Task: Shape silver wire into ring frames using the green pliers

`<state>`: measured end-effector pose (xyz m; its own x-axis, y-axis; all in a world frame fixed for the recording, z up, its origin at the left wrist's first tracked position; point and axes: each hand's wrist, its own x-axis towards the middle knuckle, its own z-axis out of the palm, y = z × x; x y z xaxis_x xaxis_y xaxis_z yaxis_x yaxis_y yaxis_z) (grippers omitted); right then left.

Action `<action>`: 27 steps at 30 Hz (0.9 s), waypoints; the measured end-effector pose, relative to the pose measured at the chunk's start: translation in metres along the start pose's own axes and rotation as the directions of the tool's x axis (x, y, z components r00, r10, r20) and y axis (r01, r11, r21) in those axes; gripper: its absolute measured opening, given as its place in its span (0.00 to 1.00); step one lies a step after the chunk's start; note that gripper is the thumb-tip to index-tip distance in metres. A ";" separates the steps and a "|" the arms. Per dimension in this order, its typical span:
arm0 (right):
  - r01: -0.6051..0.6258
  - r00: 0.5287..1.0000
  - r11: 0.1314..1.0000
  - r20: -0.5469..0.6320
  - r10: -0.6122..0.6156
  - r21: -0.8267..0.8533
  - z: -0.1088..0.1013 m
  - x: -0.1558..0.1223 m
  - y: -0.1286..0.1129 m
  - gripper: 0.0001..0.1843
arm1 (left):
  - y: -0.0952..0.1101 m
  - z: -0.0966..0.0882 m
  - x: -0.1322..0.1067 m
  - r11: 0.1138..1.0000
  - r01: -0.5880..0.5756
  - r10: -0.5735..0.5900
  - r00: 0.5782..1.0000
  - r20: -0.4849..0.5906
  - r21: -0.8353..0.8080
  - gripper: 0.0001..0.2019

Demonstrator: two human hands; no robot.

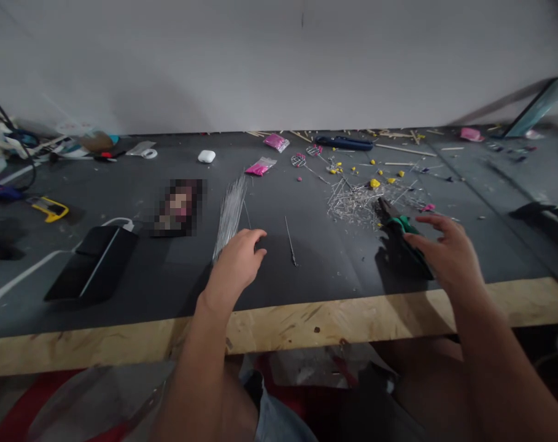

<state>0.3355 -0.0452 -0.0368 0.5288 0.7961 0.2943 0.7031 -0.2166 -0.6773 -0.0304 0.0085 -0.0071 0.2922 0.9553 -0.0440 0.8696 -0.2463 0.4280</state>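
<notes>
My left hand point(239, 259) is just above the near end of a bundle of thin straight wires point(231, 209). Its thumb and index finger are apart, and I see nothing between them. To its right a single wire with a twisted end point(291, 242) lies on the dark table. Green-handled pliers point(401, 230) lie with their jaws at a heap of short cut wire pieces point(355, 202). Over their handles hovers my right hand point(451, 248), thumb and fingers spread; whether the thumb touches a handle I cannot tell.
A black box-like device point(92, 261) with a white cable, a blurred-out phone-like object point(177, 207), a yellow cutter point(49, 209) and a white earbud case point(207, 156) are at left. Pink packets point(261, 166), yellow bits point(374, 183) and sticks lie farther back. A wooden edge point(306, 328) borders the front.
</notes>
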 end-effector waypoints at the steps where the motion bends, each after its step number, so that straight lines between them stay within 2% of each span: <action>1: 0.011 1.000 1.000 0.009 -0.011 0.028 0.003 -0.004 -0.008 0.18 | -0.002 -0.004 0.000 1.000 -0.023 0.023 0.999 0.026 0.012 0.16; 2: 0.054 0.997 0.995 0.046 -0.058 0.087 0.007 -0.010 -0.017 0.17 | -0.005 -0.009 0.000 0.998 -0.046 0.044 0.998 0.038 0.034 0.17; 4: 0.174 0.969 0.970 0.148 -0.200 0.168 0.017 -0.026 -0.041 0.14 | -0.015 -0.017 0.000 0.993 -0.038 0.043 0.998 -0.035 0.115 0.18; 6: 0.253 0.902 0.946 0.303 -0.306 0.203 0.031 -0.046 -0.067 0.12 | -0.024 -0.023 -0.001 0.981 0.057 -0.042 0.996 -0.079 0.185 0.19; 9: 0.307 0.774 0.927 0.510 -0.376 0.217 0.051 -0.075 -0.101 0.12 | -0.030 -0.024 -0.002 0.967 0.113 -0.108 0.994 -0.034 0.229 0.21; 11: 0.350 0.708 0.912 0.576 -0.408 0.215 0.062 -0.087 -0.118 0.14 | -0.027 -0.020 -0.002 0.961 0.132 -0.130 0.991 -0.023 0.242 0.22; 13: 0.387 0.665 0.900 0.615 -0.424 0.201 0.071 -0.094 -0.129 0.17 | -0.021 -0.017 0.000 0.957 0.147 -0.143 0.989 -0.036 0.249 0.24; 16: 0.412 0.652 0.894 0.628 -0.424 0.176 0.081 -0.093 -0.136 0.19 | -0.022 -0.017 0.005 0.955 0.176 -0.164 0.984 -0.068 0.237 0.22; 19: 0.369 0.675 0.913 0.624 -0.393 0.175 0.086 -0.089 -0.138 0.19 | -0.039 -0.024 0.008 0.958 0.247 -0.231 0.966 -0.113 0.148 0.22; 21: 0.327 0.694 0.925 0.614 -0.375 0.195 0.086 -0.087 -0.137 0.17 | -0.052 -0.030 0.006 0.933 0.359 -0.354 0.927 -0.121 0.019 0.24; 23: 0.299 0.707 0.927 0.599 -0.374 0.226 0.085 -0.087 -0.137 0.15 | -0.060 -0.034 0.003 0.906 0.423 -0.424 0.902 -0.077 -0.027 0.23; 27: 0.250 0.742 0.934 0.568 -0.355 0.257 0.081 -0.086 -0.136 0.12 | -0.062 -0.034 -0.002 0.909 0.412 -0.415 0.908 -0.057 -0.058 0.18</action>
<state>0.1562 -0.0384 -0.0245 -0.1274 0.9889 0.0758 0.6661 0.1420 -0.7322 -0.0982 0.0275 -0.0025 -0.1189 0.9789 -0.1659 0.8882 0.1795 0.4229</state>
